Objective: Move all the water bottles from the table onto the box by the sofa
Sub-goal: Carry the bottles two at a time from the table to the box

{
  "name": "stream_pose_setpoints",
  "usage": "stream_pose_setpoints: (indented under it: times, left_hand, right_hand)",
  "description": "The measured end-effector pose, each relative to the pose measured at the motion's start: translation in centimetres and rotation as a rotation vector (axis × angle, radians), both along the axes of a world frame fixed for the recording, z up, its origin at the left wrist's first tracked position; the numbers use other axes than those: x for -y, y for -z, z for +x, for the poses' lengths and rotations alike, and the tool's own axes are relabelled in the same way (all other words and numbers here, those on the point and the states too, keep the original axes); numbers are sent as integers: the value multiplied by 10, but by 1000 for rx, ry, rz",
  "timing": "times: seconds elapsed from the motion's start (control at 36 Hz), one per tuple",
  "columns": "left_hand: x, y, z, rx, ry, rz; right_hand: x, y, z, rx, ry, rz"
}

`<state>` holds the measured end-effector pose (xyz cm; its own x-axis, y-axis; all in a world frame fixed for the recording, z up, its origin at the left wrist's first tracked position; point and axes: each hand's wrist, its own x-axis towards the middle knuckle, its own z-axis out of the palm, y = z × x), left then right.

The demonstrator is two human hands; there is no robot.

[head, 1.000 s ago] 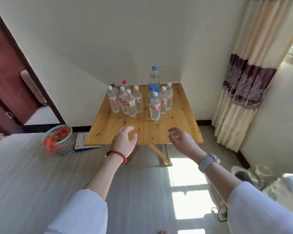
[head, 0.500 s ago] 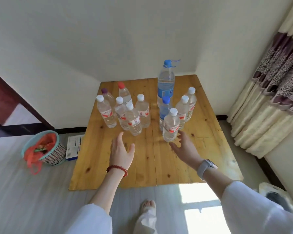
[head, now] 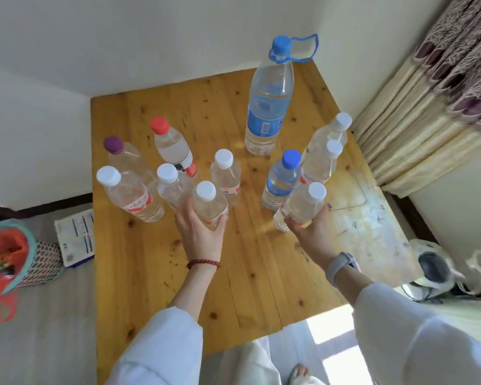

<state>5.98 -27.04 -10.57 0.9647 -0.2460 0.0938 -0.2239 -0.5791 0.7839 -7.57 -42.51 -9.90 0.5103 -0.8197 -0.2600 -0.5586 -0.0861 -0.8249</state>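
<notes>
Several clear water bottles stand on a wooden table [head: 250, 273]. My left hand [head: 202, 232] grips the nearest white-capped bottle [head: 208, 202] of the left cluster around its lower body. My right hand [head: 311, 232] grips another white-capped bottle [head: 303, 204] at the front of the right cluster. Both held bottles stand on the table. Behind them are a tall blue-capped bottle [head: 268, 98], a small blue-capped one [head: 282, 179], a red-capped one [head: 172, 147] and a purple-capped one [head: 122, 157]. The box and sofa are out of view.
A patterned waste basket [head: 25, 257] with an orange bag stands on the floor left of the table, beside a white booklet [head: 75, 237]. Curtains [head: 433, 101] hang at the right. A kettle and glass jug [head: 456, 270] sit on the floor at the right.
I have stepped up to the table. Both hands reached forward from above the table's front part and closed around the two nearest white-capped bottles.
</notes>
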Motion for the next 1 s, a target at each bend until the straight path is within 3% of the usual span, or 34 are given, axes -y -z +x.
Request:
stream_pose_setpoints:
  times: [0.14, 0.33, 0.47, 0.72, 0.81, 1.0]
  left_hand:
    - [8, 7, -3, 16, 42, 21]
    - [6, 6, -14, -16, 381, 69]
    - [14, -14, -30, -117, 427, -77]
    - [67, -53, -92, -227, 806, -239]
    - [84, -73, -131, -238, 895, -266]
    - [94, -83, -249, -234, 1169, -121]
  right_hand:
    - [-1, 2, -6, -2, 14, 26]
    - [-8, -4, -23, -16, 6, 13]
    - [-17, -12, -51, 8, 72, 48]
    - [-17, -59, -122, 140, 183, -112]
    - [-22, -79, -160, 97, 228, -205]
    - [-64, -98, -295, -128, 477, -354]
